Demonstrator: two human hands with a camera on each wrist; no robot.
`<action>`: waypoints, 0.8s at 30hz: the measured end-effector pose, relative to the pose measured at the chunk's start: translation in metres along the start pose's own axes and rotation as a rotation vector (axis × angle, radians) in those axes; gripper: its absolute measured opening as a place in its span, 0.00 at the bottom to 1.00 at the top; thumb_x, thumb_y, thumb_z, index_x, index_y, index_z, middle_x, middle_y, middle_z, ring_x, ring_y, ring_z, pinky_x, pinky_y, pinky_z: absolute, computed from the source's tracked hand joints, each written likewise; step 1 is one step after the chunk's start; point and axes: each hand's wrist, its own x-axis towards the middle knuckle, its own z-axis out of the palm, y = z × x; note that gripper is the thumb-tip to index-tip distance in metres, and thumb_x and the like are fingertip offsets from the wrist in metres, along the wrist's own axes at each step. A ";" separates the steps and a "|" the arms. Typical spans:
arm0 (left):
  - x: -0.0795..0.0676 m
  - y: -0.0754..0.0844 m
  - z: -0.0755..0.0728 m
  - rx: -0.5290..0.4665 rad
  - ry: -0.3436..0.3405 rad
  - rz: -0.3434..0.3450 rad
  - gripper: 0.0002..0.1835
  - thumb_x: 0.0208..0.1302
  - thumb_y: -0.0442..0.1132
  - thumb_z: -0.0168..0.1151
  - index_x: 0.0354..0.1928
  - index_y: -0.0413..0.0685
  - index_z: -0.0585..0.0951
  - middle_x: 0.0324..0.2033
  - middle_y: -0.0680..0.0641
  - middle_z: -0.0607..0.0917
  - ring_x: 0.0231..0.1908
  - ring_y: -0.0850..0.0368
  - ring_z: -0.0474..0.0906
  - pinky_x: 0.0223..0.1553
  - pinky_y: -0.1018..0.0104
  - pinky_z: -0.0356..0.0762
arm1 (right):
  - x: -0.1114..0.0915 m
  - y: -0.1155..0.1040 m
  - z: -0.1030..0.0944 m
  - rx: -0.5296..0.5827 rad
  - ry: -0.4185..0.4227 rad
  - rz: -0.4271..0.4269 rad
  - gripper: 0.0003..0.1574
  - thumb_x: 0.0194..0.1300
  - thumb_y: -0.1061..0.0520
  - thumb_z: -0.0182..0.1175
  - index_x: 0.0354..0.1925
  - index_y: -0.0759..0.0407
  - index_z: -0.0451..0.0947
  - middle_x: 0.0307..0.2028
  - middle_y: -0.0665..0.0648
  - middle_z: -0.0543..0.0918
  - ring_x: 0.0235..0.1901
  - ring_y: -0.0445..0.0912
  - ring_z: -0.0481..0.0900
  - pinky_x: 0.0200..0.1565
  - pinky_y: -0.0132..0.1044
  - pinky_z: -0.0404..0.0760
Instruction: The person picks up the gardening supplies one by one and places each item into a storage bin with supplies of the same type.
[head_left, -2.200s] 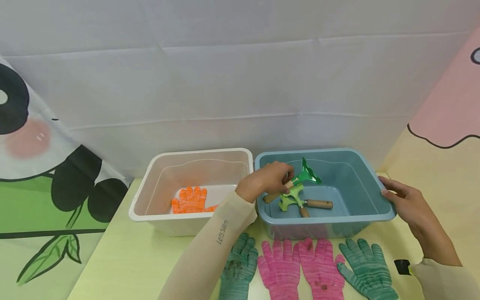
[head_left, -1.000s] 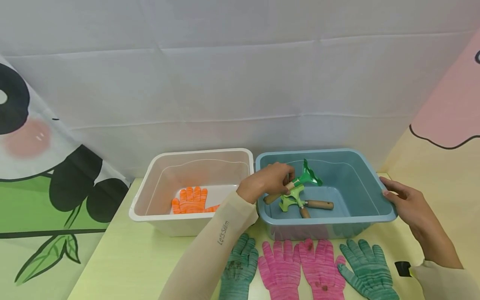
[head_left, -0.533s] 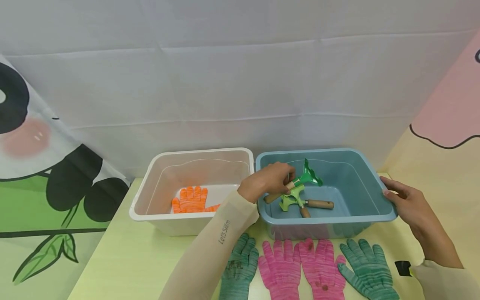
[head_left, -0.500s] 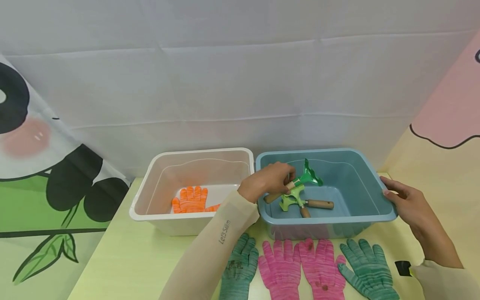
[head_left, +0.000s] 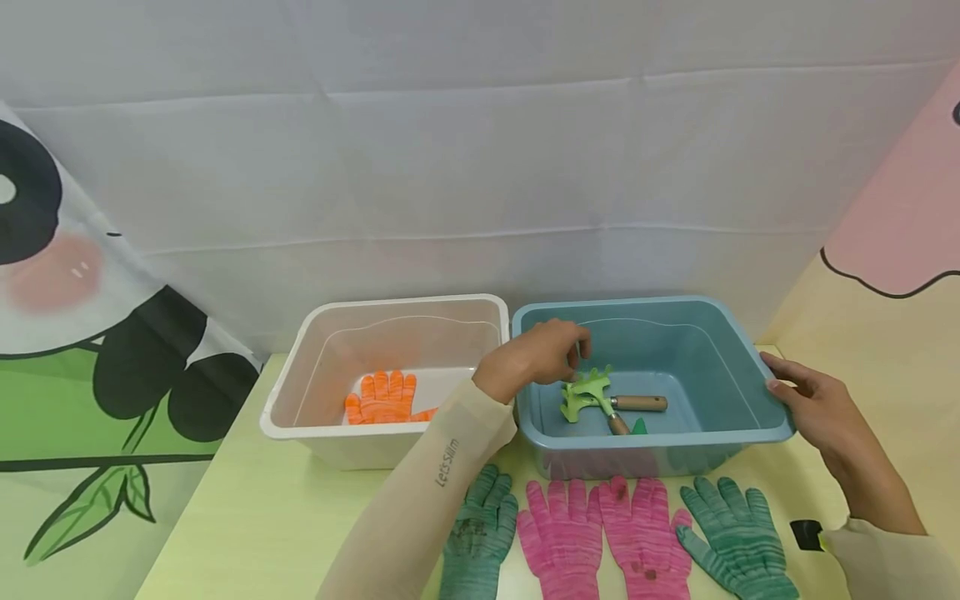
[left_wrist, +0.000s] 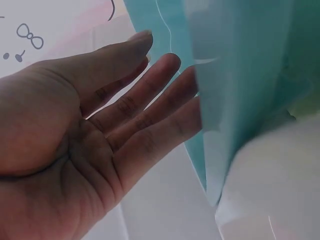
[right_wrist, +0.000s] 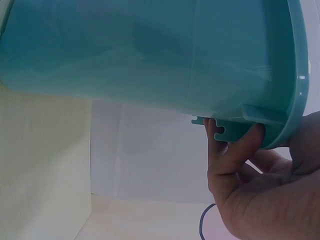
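Note:
My left hand hangs over the left side of the blue basin, fingers loosely bent and holding nothing. In the left wrist view that hand shows a bare palm, some fingertips hidden behind the basin wall. Below it, light green toy garden rakes with wooden handles lie crossed on the basin floor. A bit of a dark green tool peeks out by the front wall, the rest hidden. My right hand grips the basin's right rim; the right wrist view shows its fingers curled under the edge.
To the left stands a white basin with an orange glove inside. In front lie a green glove, pink gloves and another green glove on the pale table. A white cloth hangs behind.
My left hand has let go of the dark green garden tool, which has dropped toward the front of the blue basin. The right hand has stayed on the rim.

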 end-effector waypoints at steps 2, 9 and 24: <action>-0.001 -0.001 0.000 -0.007 0.001 -0.003 0.17 0.71 0.33 0.70 0.59 0.46 0.81 0.53 0.45 0.86 0.55 0.50 0.81 0.55 0.60 0.79 | 0.000 0.000 0.000 0.003 -0.001 0.001 0.34 0.87 0.57 0.42 0.80 0.74 0.51 0.72 0.88 0.58 0.54 0.65 0.78 0.35 0.23 0.75; -0.008 -0.006 -0.001 -0.055 0.022 -0.014 0.17 0.71 0.33 0.70 0.59 0.47 0.81 0.53 0.45 0.86 0.54 0.50 0.81 0.51 0.62 0.80 | 0.000 -0.003 0.000 0.003 -0.002 0.013 0.34 0.87 0.57 0.41 0.80 0.73 0.51 0.73 0.88 0.57 0.58 0.72 0.75 0.34 0.22 0.75; -0.025 -0.021 -0.009 -0.092 0.118 0.082 0.16 0.71 0.31 0.69 0.58 0.41 0.81 0.52 0.42 0.87 0.56 0.47 0.82 0.56 0.58 0.79 | 0.003 0.002 -0.004 -0.012 -0.016 0.014 0.35 0.87 0.55 0.40 0.81 0.72 0.50 0.72 0.87 0.59 0.43 0.29 0.75 0.35 0.23 0.78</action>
